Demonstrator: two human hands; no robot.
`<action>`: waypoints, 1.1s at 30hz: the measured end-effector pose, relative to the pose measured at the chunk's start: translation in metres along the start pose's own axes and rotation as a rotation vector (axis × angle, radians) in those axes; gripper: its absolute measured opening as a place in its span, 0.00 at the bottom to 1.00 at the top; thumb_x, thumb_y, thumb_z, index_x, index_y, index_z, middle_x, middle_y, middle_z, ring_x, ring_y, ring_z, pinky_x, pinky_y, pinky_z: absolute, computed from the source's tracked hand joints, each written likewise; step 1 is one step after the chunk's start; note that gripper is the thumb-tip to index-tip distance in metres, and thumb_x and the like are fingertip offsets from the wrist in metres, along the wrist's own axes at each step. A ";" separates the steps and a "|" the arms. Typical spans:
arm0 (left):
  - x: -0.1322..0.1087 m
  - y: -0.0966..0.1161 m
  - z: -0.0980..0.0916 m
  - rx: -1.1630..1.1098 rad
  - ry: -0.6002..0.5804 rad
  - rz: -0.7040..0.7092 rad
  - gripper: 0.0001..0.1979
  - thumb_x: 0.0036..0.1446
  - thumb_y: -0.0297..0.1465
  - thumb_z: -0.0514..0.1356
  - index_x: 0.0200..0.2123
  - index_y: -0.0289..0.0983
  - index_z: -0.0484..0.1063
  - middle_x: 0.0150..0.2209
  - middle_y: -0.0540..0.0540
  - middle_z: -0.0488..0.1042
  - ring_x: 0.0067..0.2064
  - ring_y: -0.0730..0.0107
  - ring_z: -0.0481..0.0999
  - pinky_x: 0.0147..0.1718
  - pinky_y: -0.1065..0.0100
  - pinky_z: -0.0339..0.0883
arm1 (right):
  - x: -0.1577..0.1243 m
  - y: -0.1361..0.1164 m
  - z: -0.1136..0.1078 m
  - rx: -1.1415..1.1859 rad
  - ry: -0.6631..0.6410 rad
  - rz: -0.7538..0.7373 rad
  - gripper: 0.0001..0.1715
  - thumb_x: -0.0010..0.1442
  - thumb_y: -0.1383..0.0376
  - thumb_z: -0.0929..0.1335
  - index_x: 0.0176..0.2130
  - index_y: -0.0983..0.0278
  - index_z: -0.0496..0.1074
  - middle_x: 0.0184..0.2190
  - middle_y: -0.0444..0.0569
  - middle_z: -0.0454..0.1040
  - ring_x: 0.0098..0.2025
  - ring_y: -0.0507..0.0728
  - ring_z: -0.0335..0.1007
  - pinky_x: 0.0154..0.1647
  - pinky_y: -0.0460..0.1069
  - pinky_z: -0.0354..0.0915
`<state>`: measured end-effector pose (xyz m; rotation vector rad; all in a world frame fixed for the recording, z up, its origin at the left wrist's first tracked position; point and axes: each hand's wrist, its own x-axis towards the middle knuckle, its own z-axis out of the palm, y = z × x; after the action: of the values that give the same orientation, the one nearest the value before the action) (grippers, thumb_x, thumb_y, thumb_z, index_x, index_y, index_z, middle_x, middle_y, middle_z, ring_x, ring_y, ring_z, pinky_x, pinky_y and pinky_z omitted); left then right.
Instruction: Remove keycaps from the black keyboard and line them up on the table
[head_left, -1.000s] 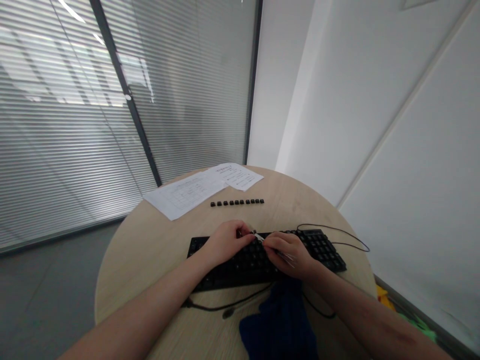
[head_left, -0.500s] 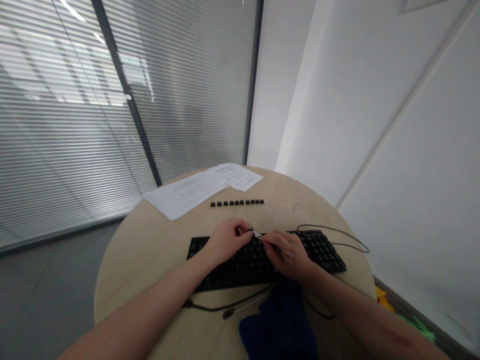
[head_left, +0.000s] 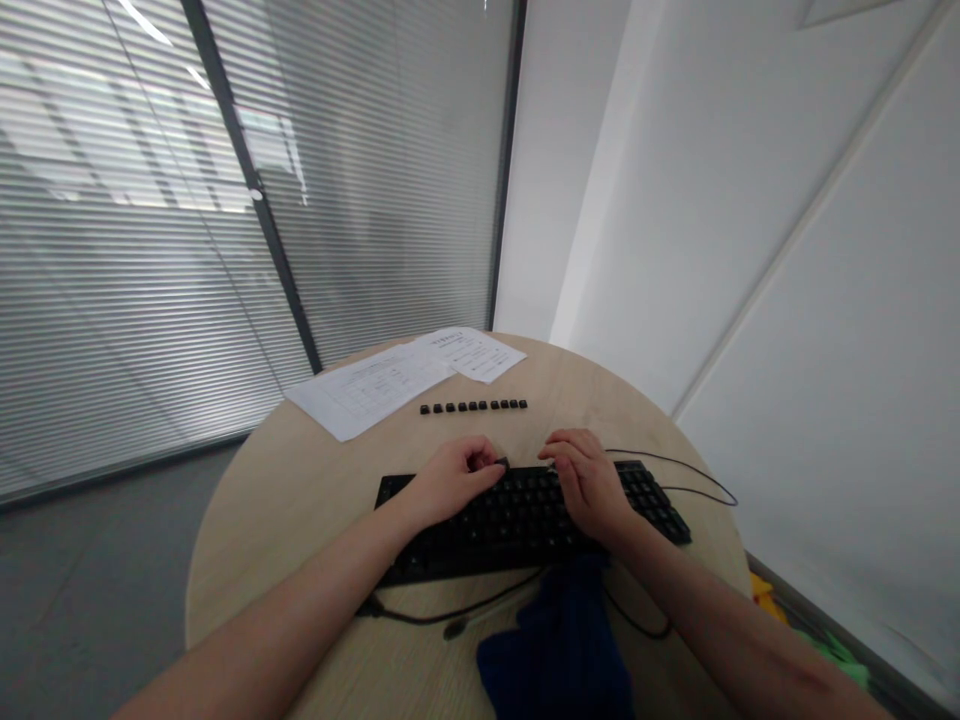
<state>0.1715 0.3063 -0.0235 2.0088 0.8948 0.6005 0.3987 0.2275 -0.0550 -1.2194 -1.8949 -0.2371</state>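
A black keyboard point(head_left: 525, 515) lies across the round wooden table point(head_left: 300, 500) in front of me. My left hand point(head_left: 450, 482) rests on the keyboard's upper left part, thumb and fingers pinched on a small black keycap point(head_left: 501, 462). My right hand point(head_left: 589, 482) lies over the keyboard's upper right part, its back towards me. Its fingers are curled together over the far edge, and what is in them is hidden. A row of several loose black keycaps point(head_left: 474, 406) lies farther back on the table.
Two printed paper sheets point(head_left: 382, 385) lie at the table's far side. The keyboard's black cable point(head_left: 675, 470) loops to the right, and another cable point(head_left: 450, 612) runs along the near edge. A dark blue cloth point(head_left: 559, 650) sits at the near edge. Glass walls with blinds stand behind.
My right hand moved up and to the right, away from my left hand. The thin metal tool it held is out of sight. My left hand stayed put, still pinching the keycap.
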 end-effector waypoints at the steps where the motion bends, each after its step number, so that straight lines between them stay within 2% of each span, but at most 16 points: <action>1: -0.001 0.000 0.002 -0.019 -0.025 0.007 0.10 0.53 0.40 0.59 0.29 0.38 0.69 0.25 0.52 0.67 0.29 0.70 0.65 0.30 0.68 0.58 | 0.000 -0.001 0.001 0.006 -0.007 -0.006 0.17 0.71 0.66 0.58 0.42 0.64 0.74 0.43 0.54 0.75 0.47 0.59 0.70 0.50 0.55 0.67; 5: -0.004 0.001 0.006 -0.057 -0.103 0.030 0.11 0.53 0.40 0.60 0.30 0.38 0.69 0.25 0.53 0.65 0.29 0.70 0.63 0.30 0.68 0.57 | -0.003 -0.004 0.006 0.041 -0.109 -0.083 0.16 0.71 0.67 0.58 0.49 0.63 0.73 0.39 0.51 0.75 0.39 0.55 0.72 0.41 0.50 0.69; 9: -0.005 0.003 0.006 -0.072 -0.150 0.043 0.12 0.54 0.41 0.60 0.30 0.38 0.69 0.25 0.54 0.64 0.28 0.71 0.63 0.29 0.69 0.56 | -0.006 -0.007 0.010 -0.026 -0.152 -0.136 0.13 0.71 0.62 0.64 0.52 0.60 0.73 0.38 0.50 0.76 0.38 0.55 0.72 0.37 0.48 0.67; 17: -0.004 0.000 0.007 -0.010 -0.177 0.100 0.11 0.59 0.39 0.57 0.33 0.37 0.71 0.27 0.52 0.68 0.31 0.70 0.66 0.31 0.69 0.59 | -0.006 -0.004 0.013 -0.026 -0.124 -0.163 0.10 0.69 0.60 0.67 0.46 0.61 0.75 0.38 0.49 0.75 0.38 0.54 0.72 0.37 0.47 0.67; 21: -0.004 -0.001 0.005 0.073 -0.154 0.135 0.11 0.61 0.37 0.55 0.38 0.37 0.75 0.32 0.49 0.74 0.34 0.67 0.71 0.34 0.67 0.63 | -0.005 -0.003 0.012 -0.015 -0.148 -0.104 0.09 0.67 0.60 0.68 0.44 0.61 0.74 0.38 0.49 0.75 0.39 0.55 0.72 0.39 0.48 0.68; 25: -0.005 -0.001 -0.002 0.268 -0.064 0.167 0.11 0.61 0.34 0.57 0.41 0.38 0.77 0.35 0.47 0.77 0.37 0.65 0.74 0.37 0.66 0.64 | -0.002 0.006 0.008 -0.075 -0.188 0.023 0.08 0.66 0.61 0.68 0.42 0.62 0.74 0.38 0.50 0.75 0.41 0.57 0.72 0.42 0.50 0.67; 29: -0.004 -0.004 -0.011 0.374 0.004 0.170 0.10 0.60 0.33 0.57 0.41 0.38 0.78 0.38 0.46 0.79 0.39 0.64 0.75 0.38 0.65 0.66 | 0.006 0.030 0.003 -0.192 -0.275 0.177 0.09 0.65 0.60 0.69 0.43 0.62 0.75 0.39 0.49 0.76 0.41 0.57 0.72 0.44 0.50 0.65; 33: -0.001 -0.007 -0.015 0.417 -0.003 0.157 0.11 0.60 0.32 0.57 0.40 0.39 0.79 0.37 0.46 0.79 0.38 0.65 0.75 0.37 0.66 0.66 | 0.027 0.063 0.006 -0.277 -0.433 0.282 0.12 0.63 0.58 0.70 0.44 0.61 0.77 0.37 0.48 0.76 0.40 0.57 0.71 0.43 0.49 0.63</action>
<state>0.1575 0.3162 -0.0216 2.4716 0.9226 0.5271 0.4429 0.2801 -0.0559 -1.8261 -2.0645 -0.0871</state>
